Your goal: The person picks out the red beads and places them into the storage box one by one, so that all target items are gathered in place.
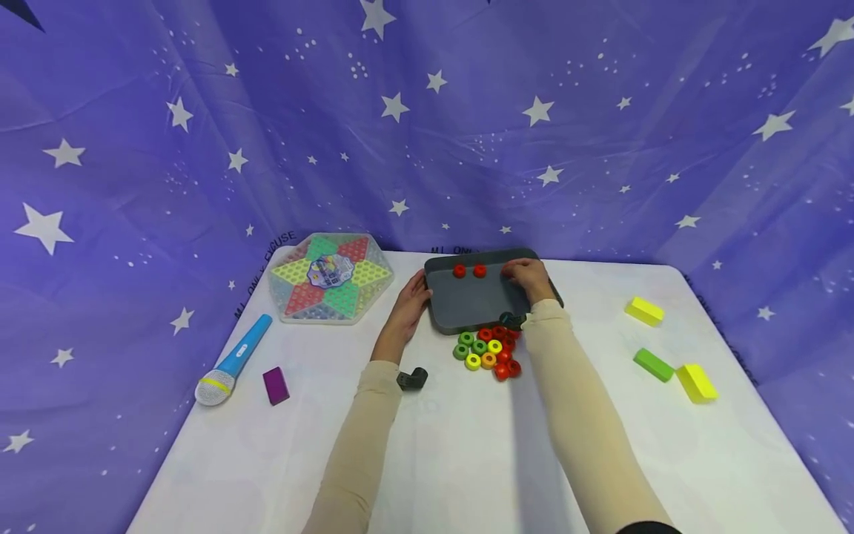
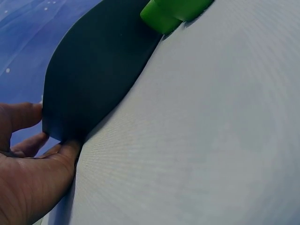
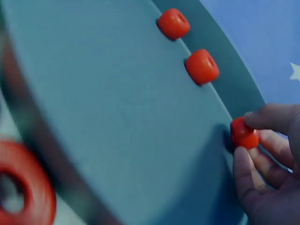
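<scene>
My left hand (image 1: 404,308) holds the left side of a dark grey tray (image 1: 463,308); in the left wrist view its thumb and fingertips meet the tray's outer wall near the corner. Inside the tray, my right hand (image 1: 531,277) pinches a red bead (image 3: 244,133) between thumb and fingers, close to the far wall. Two other red beads (image 3: 202,67) sit along that same wall, in one row with the pinched one. In front of the tray lies a cluster of red, green, yellow and orange beads (image 1: 488,360), partly overlapped by the right wrist's camera.
A star-patterned Chinese checkers set (image 1: 360,276) lies at the back left. Nearer are a blue toy microphone (image 1: 240,356) and a purple block (image 1: 276,386). On the right lie two yellow blocks (image 1: 645,311) and a green block (image 1: 654,365). A purple starry curtain (image 1: 467,163) hangs behind the table.
</scene>
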Available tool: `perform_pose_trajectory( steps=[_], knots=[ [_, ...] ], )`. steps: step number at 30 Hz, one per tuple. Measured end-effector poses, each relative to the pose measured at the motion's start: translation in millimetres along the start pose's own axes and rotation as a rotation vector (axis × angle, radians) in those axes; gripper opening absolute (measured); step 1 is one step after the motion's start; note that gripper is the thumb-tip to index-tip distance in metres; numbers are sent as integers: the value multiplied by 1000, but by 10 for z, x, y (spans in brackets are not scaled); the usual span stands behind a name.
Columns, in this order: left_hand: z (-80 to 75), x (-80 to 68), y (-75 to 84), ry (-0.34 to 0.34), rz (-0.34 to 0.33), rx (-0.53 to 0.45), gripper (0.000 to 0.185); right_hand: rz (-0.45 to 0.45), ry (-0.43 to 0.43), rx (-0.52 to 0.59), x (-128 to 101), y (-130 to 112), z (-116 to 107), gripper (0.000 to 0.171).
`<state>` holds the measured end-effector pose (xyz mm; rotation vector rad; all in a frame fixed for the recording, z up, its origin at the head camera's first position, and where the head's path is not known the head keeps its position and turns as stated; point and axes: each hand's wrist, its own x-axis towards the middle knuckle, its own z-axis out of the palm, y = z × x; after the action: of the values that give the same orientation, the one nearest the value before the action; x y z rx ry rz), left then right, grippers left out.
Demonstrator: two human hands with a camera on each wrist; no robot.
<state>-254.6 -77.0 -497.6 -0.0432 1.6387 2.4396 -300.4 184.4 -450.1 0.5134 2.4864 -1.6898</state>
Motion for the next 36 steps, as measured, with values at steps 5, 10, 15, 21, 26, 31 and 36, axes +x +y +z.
perform_pose_trajectory(
  steps=[5,10,15,21,26,31,36],
  knots=[
    [26,-30,-65,-6,-15,-4,63,44,70,-4,13,55,34,30],
    [38,-31,-86,-5,-13,-11,62,34,99,-46,2,60,59,30],
    [40,-19,-80,-8,-12,-6,63,17,108,-97,17,53,68,31],
    [41,-13,-74,-11,-21,5,63,47,86,-96,16,41,61,32],
    [38,-9,-71,-20,-14,3,64,46,89,-78,11,7,31,34],
    [14,-21,-59,-14,-13,-2,63,-2,79,-20,5,-52,2,38],
    [-14,4,-13,-3,3,4,63,-89,66,81,-20,-154,-28,42]
  ],
)
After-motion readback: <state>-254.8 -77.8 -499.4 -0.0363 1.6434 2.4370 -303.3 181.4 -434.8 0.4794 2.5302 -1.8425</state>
